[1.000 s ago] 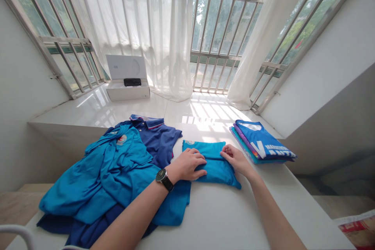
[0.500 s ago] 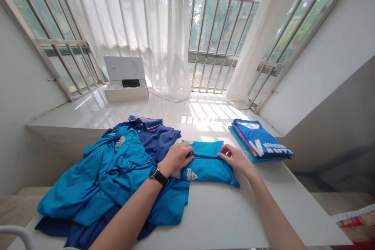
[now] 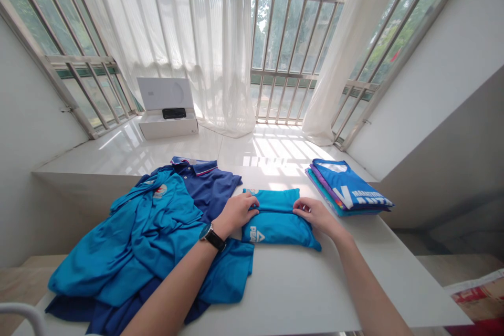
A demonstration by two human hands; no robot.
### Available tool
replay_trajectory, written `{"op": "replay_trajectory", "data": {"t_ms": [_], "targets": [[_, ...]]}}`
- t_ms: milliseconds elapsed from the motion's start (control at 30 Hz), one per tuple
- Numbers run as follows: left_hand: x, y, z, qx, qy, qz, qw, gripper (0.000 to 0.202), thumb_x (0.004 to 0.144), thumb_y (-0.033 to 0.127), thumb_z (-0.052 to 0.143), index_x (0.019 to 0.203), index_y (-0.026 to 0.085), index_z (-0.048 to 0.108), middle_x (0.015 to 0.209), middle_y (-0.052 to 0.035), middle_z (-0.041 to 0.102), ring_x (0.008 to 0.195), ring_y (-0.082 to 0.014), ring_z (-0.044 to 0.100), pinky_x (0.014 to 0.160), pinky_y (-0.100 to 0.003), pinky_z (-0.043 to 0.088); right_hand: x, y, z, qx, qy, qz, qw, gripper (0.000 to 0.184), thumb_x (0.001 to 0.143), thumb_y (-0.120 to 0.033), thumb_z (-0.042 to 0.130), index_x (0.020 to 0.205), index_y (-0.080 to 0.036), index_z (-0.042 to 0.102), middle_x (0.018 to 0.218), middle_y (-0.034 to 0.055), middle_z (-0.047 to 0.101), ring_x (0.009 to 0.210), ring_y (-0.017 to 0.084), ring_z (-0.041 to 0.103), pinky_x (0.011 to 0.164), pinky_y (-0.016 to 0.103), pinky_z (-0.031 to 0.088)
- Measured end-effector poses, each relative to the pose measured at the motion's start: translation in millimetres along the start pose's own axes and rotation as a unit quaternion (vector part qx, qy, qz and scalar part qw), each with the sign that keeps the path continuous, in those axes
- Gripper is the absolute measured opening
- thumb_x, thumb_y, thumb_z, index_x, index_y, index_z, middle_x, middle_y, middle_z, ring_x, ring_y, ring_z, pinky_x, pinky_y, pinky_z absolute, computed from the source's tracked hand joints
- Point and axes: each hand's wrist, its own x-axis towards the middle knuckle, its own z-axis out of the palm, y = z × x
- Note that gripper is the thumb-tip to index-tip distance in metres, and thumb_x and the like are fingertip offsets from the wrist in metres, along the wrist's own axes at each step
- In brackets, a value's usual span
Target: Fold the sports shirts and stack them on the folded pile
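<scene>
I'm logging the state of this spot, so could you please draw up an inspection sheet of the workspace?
Surface: white table, meeting the sill behind.
Things handled: folded garment, lying flat with white print; loose shirts rumpled to its left, stack of folded garments to its right.
Clutter: open box on the sill, a black object in it.
Hands: left hand touches the folded garment's left end, right hand its right end; grip firmness unclear.
Cables: white curved thing at lower left, cannot tell whether a cable.
Surroundings: barred windows, white curtains.
</scene>
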Motion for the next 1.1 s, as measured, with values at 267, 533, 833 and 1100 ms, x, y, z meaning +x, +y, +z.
{"op": "replay_trajectory", "data": {"t_ms": [267,533,833,1100], "targets": [[1,9,5.5,0.019,-0.01,-0.038,0.999,0.015,0.092,0.028,0.058,0.102,0.025,0.068,0.1,-0.0035,0.065,0.086,-0.0195,0.065,0.074,-0.027,0.05,-3,-20,6,-0.036,-0.006,-0.038,0.999,0.022,0.085,-0.044,0.063,0.08,-0.025,0.073,0.079,0.0039,0.067,0.071,0.02,0.058,0.067,0.032,0.046],[-2,11,-4.4,0.032,-0.01,-0.09,0.995,0.019,0.088,0.04,0.062,0.09,0.022,0.065,0.085,-0.0042,0.069,0.078,-0.0208,0.065,0.064,-0.026,0.045,-5,-30,17,-0.031,-0.066,-0.075,0.995,0.019,0.087,-0.042,0.063,0.093,-0.027,0.074,0.095,0.0055,0.069,0.087,0.024,0.061,0.082,0.036,0.05],[-4,-7,-30.6,-0.137,-0.146,-0.159,0.967,0.035,0.077,0.052,0.067,0.076,0.017,0.067,0.066,-0.0038,0.069,0.063,-0.0199,0.065,0.057,-0.026,0.044,-4,-28,17,-0.023,-0.069,-0.074,0.995,0.016,0.086,-0.04,0.064,0.091,-0.026,0.07,0.093,0.0044,0.068,0.087,0.023,0.062,0.079,0.034,0.05],[0,-7,-20.9,-0.218,-0.142,-0.138,0.956,0.035,0.079,0.05,0.064,0.089,0.016,0.065,0.066,-0.0004,0.063,0.059,-0.0168,0.06,0.053,-0.025,0.041,-5,-28,18,-0.036,-0.082,-0.056,0.994,0.028,0.088,-0.04,0.064,0.111,-0.025,0.061,0.093,0.002,0.065,0.083,0.019,0.06,0.076,0.031,0.049]]}}
